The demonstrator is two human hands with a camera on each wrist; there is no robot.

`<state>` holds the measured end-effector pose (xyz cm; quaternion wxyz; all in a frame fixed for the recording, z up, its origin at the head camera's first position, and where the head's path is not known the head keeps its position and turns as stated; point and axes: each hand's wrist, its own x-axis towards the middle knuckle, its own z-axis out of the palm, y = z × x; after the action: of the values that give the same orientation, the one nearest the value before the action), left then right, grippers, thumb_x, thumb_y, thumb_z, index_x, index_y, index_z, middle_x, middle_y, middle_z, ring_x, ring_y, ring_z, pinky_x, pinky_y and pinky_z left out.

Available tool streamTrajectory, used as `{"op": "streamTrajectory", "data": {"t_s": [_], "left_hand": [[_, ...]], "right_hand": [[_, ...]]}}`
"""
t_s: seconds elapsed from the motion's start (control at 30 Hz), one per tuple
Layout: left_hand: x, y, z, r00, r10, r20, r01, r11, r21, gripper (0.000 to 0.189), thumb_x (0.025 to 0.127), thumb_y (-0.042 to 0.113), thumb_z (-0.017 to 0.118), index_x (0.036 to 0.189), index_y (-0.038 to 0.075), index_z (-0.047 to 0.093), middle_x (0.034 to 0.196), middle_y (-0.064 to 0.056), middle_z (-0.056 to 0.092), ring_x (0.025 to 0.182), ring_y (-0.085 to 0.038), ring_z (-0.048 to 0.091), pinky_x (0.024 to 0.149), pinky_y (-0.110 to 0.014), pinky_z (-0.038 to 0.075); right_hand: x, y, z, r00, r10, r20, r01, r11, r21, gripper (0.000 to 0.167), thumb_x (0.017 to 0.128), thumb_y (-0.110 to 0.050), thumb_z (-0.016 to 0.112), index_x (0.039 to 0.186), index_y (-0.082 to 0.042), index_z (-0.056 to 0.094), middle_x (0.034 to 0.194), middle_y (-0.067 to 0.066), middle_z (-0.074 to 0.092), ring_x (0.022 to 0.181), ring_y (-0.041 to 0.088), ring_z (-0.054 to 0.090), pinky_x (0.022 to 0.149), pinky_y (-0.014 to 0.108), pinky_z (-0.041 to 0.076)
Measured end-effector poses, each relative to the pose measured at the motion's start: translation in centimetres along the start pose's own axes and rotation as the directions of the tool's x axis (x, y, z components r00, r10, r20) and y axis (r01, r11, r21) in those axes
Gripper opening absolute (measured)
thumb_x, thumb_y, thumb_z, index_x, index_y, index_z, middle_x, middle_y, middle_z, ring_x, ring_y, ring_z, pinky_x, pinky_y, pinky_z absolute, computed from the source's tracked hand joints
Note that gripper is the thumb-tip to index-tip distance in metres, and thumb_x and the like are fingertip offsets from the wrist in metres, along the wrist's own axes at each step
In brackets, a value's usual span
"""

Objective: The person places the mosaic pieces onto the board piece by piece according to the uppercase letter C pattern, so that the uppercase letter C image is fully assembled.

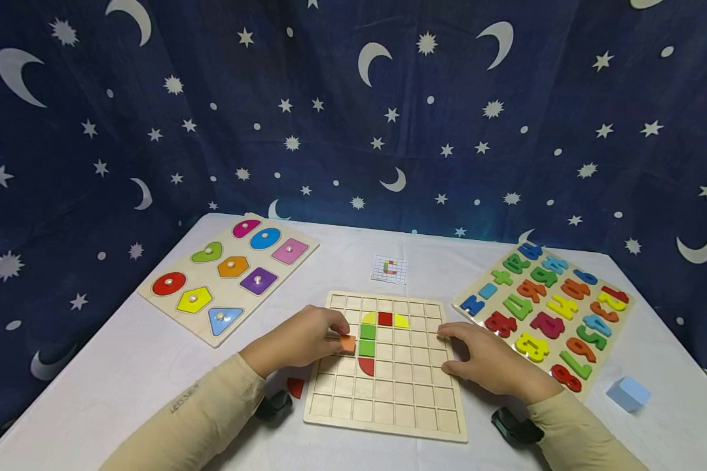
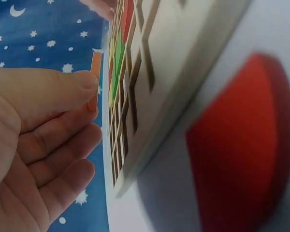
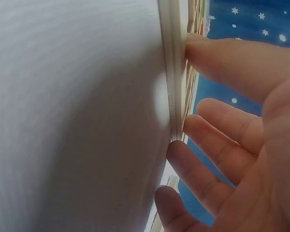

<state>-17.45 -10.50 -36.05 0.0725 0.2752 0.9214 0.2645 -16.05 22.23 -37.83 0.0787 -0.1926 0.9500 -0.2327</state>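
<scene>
Between thumb and forefinger, my left hand (image 1: pixel 306 337) pinches an orange square tile (image 1: pixel 347 344) over the left part of a wooden grid board (image 1: pixel 412 392). Its other fingers are loosely bent in the left wrist view. My right hand (image 1: pixel 495 360) rests at the board's right edge, thumb and fingertips touching it, fingers fairly straight. In the board's cells lie a red square (image 1: pixel 385 318), two yellow quarter-round tiles (image 1: pixel 401 320), two green squares (image 1: pixel 367 348) and a red quarter-round tile (image 1: pixel 366 366). Another red quarter-round tile (image 2: pixel 246 145) lies on the table left of the board.
A small pattern card (image 1: pixel 389 269) lies behind the board. To the left is a shape puzzle with knobs (image 1: pixel 226 288); to the right, a number puzzle (image 1: pixel 542 314) and a light blue block (image 1: pixel 628 394). A starry dark blue cloth (image 1: pixel 330 118) hangs behind the white table.
</scene>
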Motion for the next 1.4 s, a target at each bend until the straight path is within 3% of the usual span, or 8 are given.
{"op": "streamTrajectory", "data": {"t_s": [0.37, 0.57, 0.73, 1.03, 1.4], "left_hand": [[0.7, 1.3, 0.7, 0.998, 0.069, 0.011, -0.069, 0.997, 0.028, 0.012, 0.087, 0.010, 0.078, 0.097, 0.009, 0.071, 0.090, 0.004, 0.069, 0.090, -0.015, 0.062, 0.088, -0.034, 0.052], [0.9, 2.0, 1.2, 0.993, 0.118, 0.015, -0.118, 0.992, 0.042, 0.011, 0.085, 0.008, 0.078, 0.093, 0.009, 0.070, 0.086, 0.005, 0.067, 0.082, -0.011, 0.059, 0.082, -0.029, 0.052], [1.2, 2.8, 1.7, 0.993, 0.106, 0.050, -0.109, 0.992, 0.061, 0.011, 0.086, 0.011, 0.079, 0.095, 0.009, 0.072, 0.086, 0.006, 0.067, 0.076, -0.007, 0.055, 0.075, -0.024, 0.049], [1.4, 3.6, 2.3, 0.992, 0.091, 0.091, -0.101, 0.989, 0.107, 0.013, 0.085, 0.014, 0.081, 0.096, 0.012, 0.073, 0.089, 0.009, 0.068, 0.080, -0.005, 0.056, 0.077, -0.024, 0.049], [1.6, 3.8, 2.5, 0.985, 0.120, 0.121, -0.136, 0.981, 0.140, 0.012, 0.085, 0.016, 0.081, 0.094, 0.014, 0.072, 0.085, 0.012, 0.064, 0.078, -0.004, 0.054, 0.076, -0.022, 0.047]], "right_hand": [[0.0, 0.0, 0.0, 1.000, -0.005, -0.004, 0.005, 1.000, 0.004, 0.055, 0.084, -0.023, 0.080, 0.133, -0.005, 0.060, 0.138, 0.015, 0.056, 0.131, 0.039, 0.047, 0.108, 0.058, 0.035], [-0.1, 0.0, 0.0, 1.000, -0.001, 0.001, 0.001, 1.000, 0.005, 0.055, 0.084, -0.024, 0.080, 0.133, -0.006, 0.060, 0.138, 0.015, 0.056, 0.131, 0.038, 0.047, 0.108, 0.058, 0.035], [-0.1, 0.0, 0.0, 1.000, 0.004, 0.004, -0.004, 1.000, 0.009, 0.056, 0.084, -0.024, 0.081, 0.133, -0.006, 0.060, 0.138, 0.015, 0.056, 0.131, 0.038, 0.048, 0.108, 0.058, 0.035], [-0.2, 0.0, 0.0, 1.000, -0.005, 0.000, 0.005, 1.000, 0.014, 0.054, 0.084, -0.023, 0.080, 0.132, -0.005, 0.061, 0.138, 0.015, 0.056, 0.131, 0.039, 0.047, 0.108, 0.058, 0.034], [-0.1, 0.0, 0.1, 1.000, 0.000, 0.006, 0.000, 1.000, 0.008, 0.055, 0.084, -0.024, 0.080, 0.132, -0.006, 0.061, 0.139, 0.015, 0.056, 0.131, 0.038, 0.047, 0.108, 0.058, 0.034]]}}
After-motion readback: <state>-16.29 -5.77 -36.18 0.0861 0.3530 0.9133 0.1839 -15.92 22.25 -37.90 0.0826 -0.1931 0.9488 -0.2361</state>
